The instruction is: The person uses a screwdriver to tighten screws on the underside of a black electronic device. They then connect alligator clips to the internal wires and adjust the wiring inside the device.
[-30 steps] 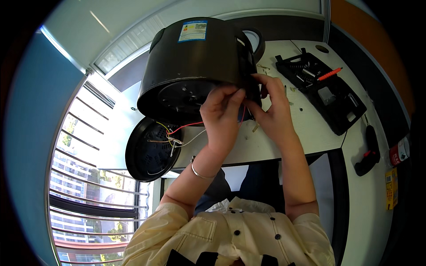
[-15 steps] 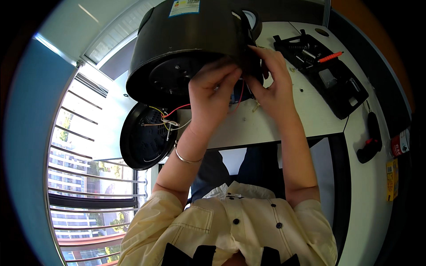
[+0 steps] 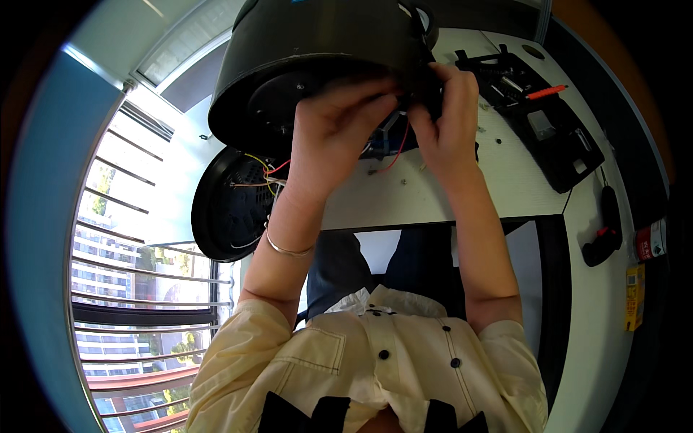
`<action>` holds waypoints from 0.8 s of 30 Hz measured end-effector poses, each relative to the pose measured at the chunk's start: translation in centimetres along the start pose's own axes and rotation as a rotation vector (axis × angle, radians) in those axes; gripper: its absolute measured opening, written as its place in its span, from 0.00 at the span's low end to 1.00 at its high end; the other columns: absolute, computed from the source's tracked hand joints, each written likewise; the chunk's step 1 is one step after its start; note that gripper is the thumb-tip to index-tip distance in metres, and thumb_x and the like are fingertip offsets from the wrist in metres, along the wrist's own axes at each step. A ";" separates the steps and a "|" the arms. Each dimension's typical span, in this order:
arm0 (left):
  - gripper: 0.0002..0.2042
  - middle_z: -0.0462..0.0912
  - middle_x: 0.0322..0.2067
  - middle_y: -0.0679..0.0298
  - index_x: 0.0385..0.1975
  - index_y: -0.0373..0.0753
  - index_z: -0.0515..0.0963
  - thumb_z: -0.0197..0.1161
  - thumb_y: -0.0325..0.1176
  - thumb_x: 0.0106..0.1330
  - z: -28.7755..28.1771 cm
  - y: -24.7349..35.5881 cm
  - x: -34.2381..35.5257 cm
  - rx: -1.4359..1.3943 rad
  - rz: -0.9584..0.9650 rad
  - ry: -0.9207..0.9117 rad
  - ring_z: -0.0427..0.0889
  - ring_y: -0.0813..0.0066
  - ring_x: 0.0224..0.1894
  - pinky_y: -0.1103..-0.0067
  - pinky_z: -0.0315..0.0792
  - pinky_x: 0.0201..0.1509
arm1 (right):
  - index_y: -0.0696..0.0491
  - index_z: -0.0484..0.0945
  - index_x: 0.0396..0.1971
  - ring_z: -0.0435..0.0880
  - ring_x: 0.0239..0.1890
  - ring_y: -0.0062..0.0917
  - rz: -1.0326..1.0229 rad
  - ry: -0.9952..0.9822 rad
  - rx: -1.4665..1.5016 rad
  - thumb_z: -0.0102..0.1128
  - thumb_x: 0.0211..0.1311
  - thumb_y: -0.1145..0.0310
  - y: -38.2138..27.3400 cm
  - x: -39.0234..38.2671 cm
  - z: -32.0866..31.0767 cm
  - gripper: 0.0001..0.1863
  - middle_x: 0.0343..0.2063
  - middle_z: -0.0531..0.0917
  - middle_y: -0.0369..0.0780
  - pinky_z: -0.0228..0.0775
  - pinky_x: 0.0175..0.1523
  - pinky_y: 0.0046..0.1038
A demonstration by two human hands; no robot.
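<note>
One left hand [image 3: 325,133] and one right hand [image 3: 451,130], fingers bent, grasp indeterminable, at black housing [image 3: 314,36], twelve o'clock, open black tool case [image 3: 522,120], two o'clock

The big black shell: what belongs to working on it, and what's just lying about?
Likely for the job: black shell, red wire, round black cover; perhaps the open tool case, orange tool and black-handled tool.

Probably lying about: yellow box, red-labelled container.

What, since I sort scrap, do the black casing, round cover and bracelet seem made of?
Casing: satin black, painted metal or plastic; soft sheen, pale edge scuffs. Round cover: probably moulded plastic, semi-gloss, given its small openings. Bracelet: likely polished metal, from its silvery glint.
</note>
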State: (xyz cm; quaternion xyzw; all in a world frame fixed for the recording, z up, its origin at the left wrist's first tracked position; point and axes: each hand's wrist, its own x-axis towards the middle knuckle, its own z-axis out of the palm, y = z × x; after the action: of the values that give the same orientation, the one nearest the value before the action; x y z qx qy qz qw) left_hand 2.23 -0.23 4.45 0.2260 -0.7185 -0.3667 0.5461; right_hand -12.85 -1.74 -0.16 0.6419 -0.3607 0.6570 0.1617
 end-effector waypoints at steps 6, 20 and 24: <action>0.11 0.81 0.30 0.58 0.38 0.26 0.77 0.62 0.25 0.56 1.7 1.4 0.1 0.025 -0.177 0.035 0.77 0.80 0.26 0.86 0.72 0.31 | 0.59 0.68 0.41 0.69 0.37 0.42 0.013 0.034 -0.031 0.58 0.41 0.75 0.0 -0.1 0.3 0.22 0.34 0.73 0.46 0.65 0.40 0.35; 0.07 0.77 0.17 0.65 0.23 0.28 0.75 0.63 0.26 0.56 4.9 1.5 0.4 -0.124 -0.214 0.312 0.73 0.86 0.19 0.89 0.64 0.21 | 0.58 0.68 0.39 0.69 0.34 0.42 0.034 0.037 0.039 0.60 0.37 0.77 -0.4 0.3 0.0 0.23 0.33 0.73 0.44 0.66 0.34 0.36; 0.08 0.75 0.15 0.66 0.21 0.29 0.73 0.62 0.26 0.57 5.3 1.2 0.7 -0.064 -0.193 0.382 0.71 0.86 0.16 0.89 0.62 0.18 | 0.58 0.68 0.39 0.69 0.34 0.42 0.058 0.071 0.064 0.61 0.36 0.77 -0.3 0.2 0.4 0.23 0.33 0.73 0.44 0.65 0.34 0.37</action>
State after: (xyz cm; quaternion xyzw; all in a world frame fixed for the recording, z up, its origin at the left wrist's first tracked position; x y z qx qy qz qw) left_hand -2.97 1.49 5.10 0.3418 -0.5649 -0.3906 0.6414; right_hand -12.39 -1.80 0.06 0.6123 -0.3521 0.6950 0.1348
